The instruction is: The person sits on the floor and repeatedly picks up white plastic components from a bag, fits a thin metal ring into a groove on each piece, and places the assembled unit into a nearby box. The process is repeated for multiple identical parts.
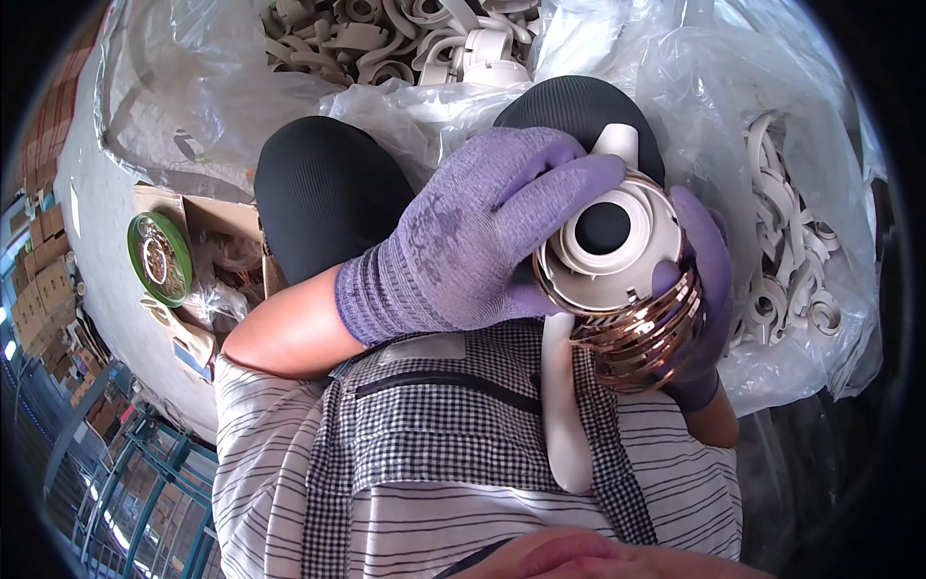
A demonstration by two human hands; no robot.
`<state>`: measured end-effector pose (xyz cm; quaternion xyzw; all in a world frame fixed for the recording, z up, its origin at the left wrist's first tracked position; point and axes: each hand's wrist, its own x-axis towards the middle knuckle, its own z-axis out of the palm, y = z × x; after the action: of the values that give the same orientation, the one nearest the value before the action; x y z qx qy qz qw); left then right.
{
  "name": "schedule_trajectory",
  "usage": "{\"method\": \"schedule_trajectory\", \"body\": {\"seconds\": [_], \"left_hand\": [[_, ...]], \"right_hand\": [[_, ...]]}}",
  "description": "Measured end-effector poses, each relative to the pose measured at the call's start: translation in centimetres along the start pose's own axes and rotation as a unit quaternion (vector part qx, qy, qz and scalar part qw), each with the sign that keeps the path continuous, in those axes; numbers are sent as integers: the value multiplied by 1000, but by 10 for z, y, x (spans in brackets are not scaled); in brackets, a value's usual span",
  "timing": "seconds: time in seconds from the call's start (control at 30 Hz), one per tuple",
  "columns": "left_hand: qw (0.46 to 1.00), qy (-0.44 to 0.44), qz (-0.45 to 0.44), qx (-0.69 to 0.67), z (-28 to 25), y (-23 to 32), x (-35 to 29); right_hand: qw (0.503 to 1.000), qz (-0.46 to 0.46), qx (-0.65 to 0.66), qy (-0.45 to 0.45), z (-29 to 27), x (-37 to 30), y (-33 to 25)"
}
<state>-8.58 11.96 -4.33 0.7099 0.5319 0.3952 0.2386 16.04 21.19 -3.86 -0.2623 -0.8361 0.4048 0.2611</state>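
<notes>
Both my hands wear purple knit gloves. My left hand (473, 227) is closed on the rim of a round off-white plastic collar (608, 282) with a hole in its middle. From the collar a long curved handle (564, 415) hangs toward my apron, and a short spout-like piece (617, 143) juts out at the far side. A thin copper-coloured edge runs around the collar; whether it is a separate ring I cannot tell. My right hand (712, 280) wraps around a stack of shiny copper-coloured rings (641, 343) just below the collar, its fingertips against the collar's side.
Ahead, a plastic-lined container holds a heap of off-white plastic parts (386, 43). A clear plastic bag (820, 362) on the right holds curved handles and collars (781, 232). To the left are a green bowl (135, 253) of small metallic pieces and an open cardboard box (224, 214).
</notes>
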Motion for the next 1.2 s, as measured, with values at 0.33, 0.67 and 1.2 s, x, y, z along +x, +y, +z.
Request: {"method": "schedule_trajectory", "body": {"seconds": [0.33, 0.67, 1.2], "left_hand": [[999, 20, 1, -42, 9, -9, -4], [998, 64, 15, -11, 26, -21, -4], [992, 93, -12, 79, 37, -26, 9]], "right_hand": [[998, -1, 4, -66, -6, -16, 20], [992, -2, -32, -122, -19, 15, 18], [978, -4, 111, -177, -22, 37, 51]]}}
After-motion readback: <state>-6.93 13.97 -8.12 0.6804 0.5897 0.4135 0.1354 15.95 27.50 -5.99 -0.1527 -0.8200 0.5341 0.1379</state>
